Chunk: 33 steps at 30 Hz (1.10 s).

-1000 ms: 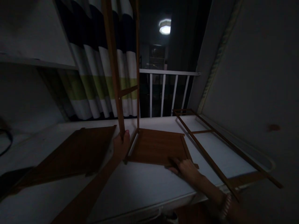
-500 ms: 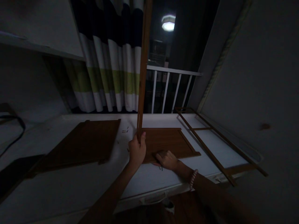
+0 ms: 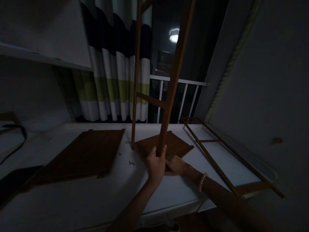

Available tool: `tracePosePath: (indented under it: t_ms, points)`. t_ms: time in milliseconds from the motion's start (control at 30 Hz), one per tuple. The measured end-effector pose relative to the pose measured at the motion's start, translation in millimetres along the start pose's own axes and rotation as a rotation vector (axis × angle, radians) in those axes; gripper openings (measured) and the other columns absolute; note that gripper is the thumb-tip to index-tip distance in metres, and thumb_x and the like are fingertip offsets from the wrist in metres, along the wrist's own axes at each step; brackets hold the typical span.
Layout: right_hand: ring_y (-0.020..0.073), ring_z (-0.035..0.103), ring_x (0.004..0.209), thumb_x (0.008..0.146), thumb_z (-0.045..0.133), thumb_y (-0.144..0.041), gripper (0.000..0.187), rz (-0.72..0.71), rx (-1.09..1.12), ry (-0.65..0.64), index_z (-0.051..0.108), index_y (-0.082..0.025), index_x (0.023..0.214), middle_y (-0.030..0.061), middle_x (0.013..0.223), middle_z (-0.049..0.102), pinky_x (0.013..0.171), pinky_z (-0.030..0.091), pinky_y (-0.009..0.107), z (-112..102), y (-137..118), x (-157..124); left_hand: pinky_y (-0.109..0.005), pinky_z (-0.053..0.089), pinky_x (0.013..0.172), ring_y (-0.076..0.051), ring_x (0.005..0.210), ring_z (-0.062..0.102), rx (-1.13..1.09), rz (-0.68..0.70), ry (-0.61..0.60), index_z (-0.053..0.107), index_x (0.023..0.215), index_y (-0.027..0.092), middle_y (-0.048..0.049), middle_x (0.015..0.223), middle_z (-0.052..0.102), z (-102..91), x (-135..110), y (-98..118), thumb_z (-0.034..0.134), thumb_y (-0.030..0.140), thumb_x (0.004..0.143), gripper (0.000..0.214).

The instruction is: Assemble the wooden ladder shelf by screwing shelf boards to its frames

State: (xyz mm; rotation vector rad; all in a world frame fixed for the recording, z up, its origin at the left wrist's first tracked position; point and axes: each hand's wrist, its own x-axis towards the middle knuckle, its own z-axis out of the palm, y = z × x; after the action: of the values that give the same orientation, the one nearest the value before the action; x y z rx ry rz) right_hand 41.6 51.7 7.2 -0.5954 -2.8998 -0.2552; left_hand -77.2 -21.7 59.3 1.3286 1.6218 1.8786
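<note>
My left hand (image 3: 156, 163) is wrapped round the lower end of a thick post of an upright wooden frame (image 3: 172, 87). A crossbar joins this post to a thinner one farther left, whose foot is by the corner of a flat wooden panel (image 3: 177, 143). The panel lies turned at an angle on the white surface, under the frame. Close beside the left hand, my right hand (image 3: 177, 166), with a beaded bracelet on its wrist, is closed on the panel's near edge. Its fingertips are partly hidden.
A larger wooden panel (image 3: 89, 153) lies to the left on the white surface (image 3: 96, 199). Several small screws or pegs (image 3: 130, 163) are scattered between the panels. At right lies a second wooden frame (image 3: 210, 151). Behind stand a striped curtain (image 3: 108, 83) and a white railing (image 3: 184, 100).
The upright frame has swung round from edge-on, so both posts and the crossbar now show. The panel beneath has turned with it. Both hands have shifted slightly right, the right staying at the panel's edge.
</note>
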Motion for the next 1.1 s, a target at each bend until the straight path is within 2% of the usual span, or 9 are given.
tracePosePath:
  t_ms: [167, 300, 400, 533, 600, 700, 800, 933, 1100]
  points:
    - [0.0219, 0.055, 0.09, 0.077, 0.046, -0.051, 0.052, 0.192, 0.283, 0.104, 0.049, -0.009, 0.108, 0.0148, 0.098, 0.059, 0.077, 0.043, 0.032, -16, 6, -54, -0.027, 0.045, 0.06, -0.018, 0.07, 0.06, -0.105, 0.007, -0.079, 0.053, 0.073, 0.02, -0.0044, 0.068, 0.062, 38.9, -11, 0, 0.057, 0.048, 0.068, 0.028]
    - [0.0136, 0.052, 0.062, 0.084, 0.038, -0.043, 0.034, 0.516, 0.442, 0.31, 0.056, -0.015, 0.082, 0.0045, 0.072, 0.058, 0.06, 0.041, 0.025, -41, -7, -98, -0.029, 0.046, 0.068, -0.02, 0.08, 0.06, -0.114, 0.041, -0.179, 0.055, 0.084, 0.019, -0.0068, 0.078, 0.063, 62.9, -21, 2, 0.053, 0.044, 0.073, 0.028]
    - [0.0107, 0.044, 0.05, 0.085, 0.036, -0.042, 0.034, 0.687, 0.503, 0.51, 0.057, -0.015, 0.084, -0.0003, 0.06, 0.052, 0.049, 0.035, 0.022, -67, -20, -103, -0.03, 0.045, 0.076, -0.02, 0.087, 0.059, -0.144, 0.141, -0.325, 0.054, 0.096, 0.016, -0.0104, 0.089, 0.063, 70.7, -31, 3, 0.046, 0.038, 0.079, 0.028]
    - [0.0098, 0.039, 0.046, 0.081, 0.043, -0.047, 0.037, 0.808, 0.429, 0.751, 0.057, -0.015, 0.092, -0.0029, 0.054, 0.048, 0.045, 0.029, 0.021, -99, -24, -77, -0.031, 0.043, 0.084, -0.018, 0.096, 0.054, -0.129, 0.488, -0.399, 0.057, 0.097, 0.019, -0.0092, 0.099, 0.057, 42.7, -17, 0, 0.043, 0.025, 0.082, 0.021]
    - [0.0092, 0.04, 0.046, 0.079, 0.046, -0.048, 0.036, 0.834, 0.337, 0.81, 0.058, -0.015, 0.088, -0.0029, 0.054, 0.048, 0.046, 0.029, 0.021, -110, -21, -62, -0.033, 0.04, 0.088, -0.018, 0.096, 0.052, -0.059, 0.566, -0.171, 0.058, 0.091, 0.019, -0.0076, 0.095, 0.055, 15.5, 13, -3, 0.046, 0.022, 0.08, 0.017]
    - [0.0086, 0.04, 0.046, 0.079, 0.045, -0.047, 0.035, 0.855, 0.232, 0.85, 0.056, -0.015, 0.069, -0.0021, 0.052, 0.048, 0.046, 0.029, 0.021, -116, -16, -46, -0.034, 0.04, 0.088, -0.019, 0.104, 0.047, -0.102, 0.465, 0.145, 0.051, 0.106, 0.019, -0.0098, 0.108, 0.049, -19.6, 74, -8, 0.056, 0.027, 0.073, 0.035]
    - [0.0091, 0.042, 0.046, 0.081, 0.041, -0.044, 0.036, 0.891, 0.168, 0.858, 0.054, -0.016, 0.063, -0.0007, 0.052, 0.049, 0.046, 0.029, 0.021, -112, -14, -38, -0.03, 0.043, 0.082, -0.018, 0.098, 0.053, -0.199, 0.273, -0.101, 0.048, 0.108, 0.018, -0.0092, 0.102, 0.056, -31.3, 123, -11, 0.055, 0.035, 0.071, 0.041]
    - [0.0105, 0.045, 0.045, 0.079, 0.041, -0.039, 0.034, 0.981, 0.063, 0.787, 0.051, -0.017, 0.056, 0.0012, 0.049, 0.051, 0.046, 0.029, 0.022, -102, -9, -40, -0.029, 0.047, 0.06, -0.016, 0.061, 0.059, -0.267, 0.087, -0.561, 0.054, 0.092, 0.013, -0.0029, 0.061, 0.06, -23.2, 135, -23, 0.046, 0.051, 0.073, 0.043]
    - [0.01, 0.044, 0.042, 0.08, 0.039, -0.039, 0.036, 0.958, 0.037, 0.752, 0.047, -0.018, 0.051, 0.0004, 0.045, 0.048, 0.045, 0.028, 0.022, -96, 3, -50, -0.026, 0.04, 0.045, -0.014, 0.045, 0.052, -0.329, 0.02, -0.567, 0.052, 0.073, 0.014, -0.0001, 0.049, 0.054, -29.1, 112, -43, 0.043, 0.054, 0.074, 0.041]
